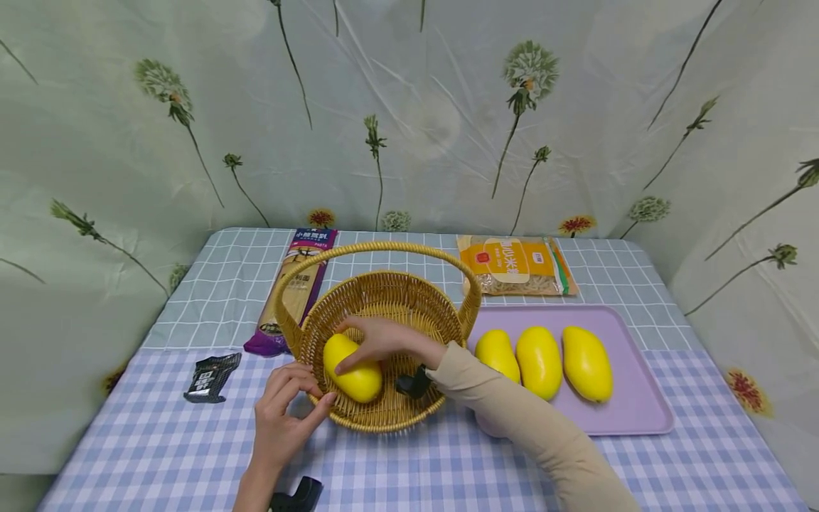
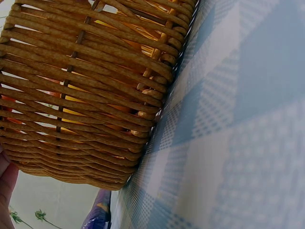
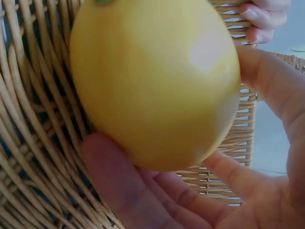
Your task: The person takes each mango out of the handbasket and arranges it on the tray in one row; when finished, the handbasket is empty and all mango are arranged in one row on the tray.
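Inside the woven basket, a yellow mango lies against the left part of the wall. My right hand reaches over the basket's right side and grips that mango, thumb and fingers spread round it. The right wrist view shows the mango close up, with the fingers curled at its lower end. At the basket's front left, my left hand holds the rim between thumb and fingers. From the left wrist, the basket's woven side fills much of the view, and yellow shows through its gaps.
Three more mangoes lie on a purple tray right of the basket. Behind are a purple pasta pack and an orange-labelled grain bag. A small black packet lies left on the checked cloth.
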{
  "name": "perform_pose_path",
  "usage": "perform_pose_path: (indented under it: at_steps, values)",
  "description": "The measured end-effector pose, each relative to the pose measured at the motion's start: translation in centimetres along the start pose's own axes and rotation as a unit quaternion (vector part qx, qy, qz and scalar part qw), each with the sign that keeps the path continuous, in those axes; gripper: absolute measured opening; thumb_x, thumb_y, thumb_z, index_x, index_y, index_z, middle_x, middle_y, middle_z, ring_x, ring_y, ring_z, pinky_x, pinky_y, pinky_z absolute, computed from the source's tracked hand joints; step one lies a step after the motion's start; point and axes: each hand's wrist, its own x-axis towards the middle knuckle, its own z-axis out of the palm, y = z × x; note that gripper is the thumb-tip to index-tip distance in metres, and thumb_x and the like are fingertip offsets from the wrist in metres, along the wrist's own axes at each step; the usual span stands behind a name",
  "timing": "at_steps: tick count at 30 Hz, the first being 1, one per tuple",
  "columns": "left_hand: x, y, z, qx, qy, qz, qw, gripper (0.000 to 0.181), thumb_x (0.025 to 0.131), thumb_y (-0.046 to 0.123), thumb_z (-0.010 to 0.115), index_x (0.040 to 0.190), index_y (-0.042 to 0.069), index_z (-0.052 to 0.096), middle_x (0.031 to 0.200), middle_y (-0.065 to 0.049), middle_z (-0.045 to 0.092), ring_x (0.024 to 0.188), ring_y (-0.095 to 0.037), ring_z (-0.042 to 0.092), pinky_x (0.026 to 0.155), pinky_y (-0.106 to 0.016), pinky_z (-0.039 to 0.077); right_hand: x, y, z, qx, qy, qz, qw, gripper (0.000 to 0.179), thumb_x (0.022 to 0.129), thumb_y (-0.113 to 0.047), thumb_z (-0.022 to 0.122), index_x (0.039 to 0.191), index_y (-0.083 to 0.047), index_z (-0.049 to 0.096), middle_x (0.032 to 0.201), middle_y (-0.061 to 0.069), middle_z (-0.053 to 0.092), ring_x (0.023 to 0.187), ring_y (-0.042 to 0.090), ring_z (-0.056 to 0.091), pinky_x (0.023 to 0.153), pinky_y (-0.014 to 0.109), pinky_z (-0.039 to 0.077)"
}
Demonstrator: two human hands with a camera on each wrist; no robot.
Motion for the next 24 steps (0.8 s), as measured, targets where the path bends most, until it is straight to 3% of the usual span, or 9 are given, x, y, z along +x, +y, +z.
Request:
perform_pose_path:
  at_steps: [15,24]
  values:
    - [0.1,0.1,0.1,0.006,0.003,0.003,1.0,0.034,0.087,0.029,0.069,0.066,0.005,0.056,0.079,-0.008,0.058,0.081,-0.032,0.052,0.09,-0.026,0.041,-0.9,0.8,-0.8,-0.02,0.033,0.008,0.9992,0.077,0.073,-0.044,0.079,0.137,-0.02,0.046,0.121,0.006,0.058,0.098,0.017,0.056,0.075,0.029,0.048]
    - [0.1,0.1,0.0,0.003,0.004,0.003,1.0,0.034,0.087,0.029,0.069,0.066,0.005,0.056,0.078,-0.008,0.058,0.081,-0.032,0.052,0.09,-0.026,0.041,-2.2,1.1,-2.1,0.024,0.078,-0.006,0.9966,0.076,0.073,-0.042,0.079,0.138,-0.024,0.045,0.108,0.005,0.061,0.085,0.016,0.058,0.066,0.029,0.05]
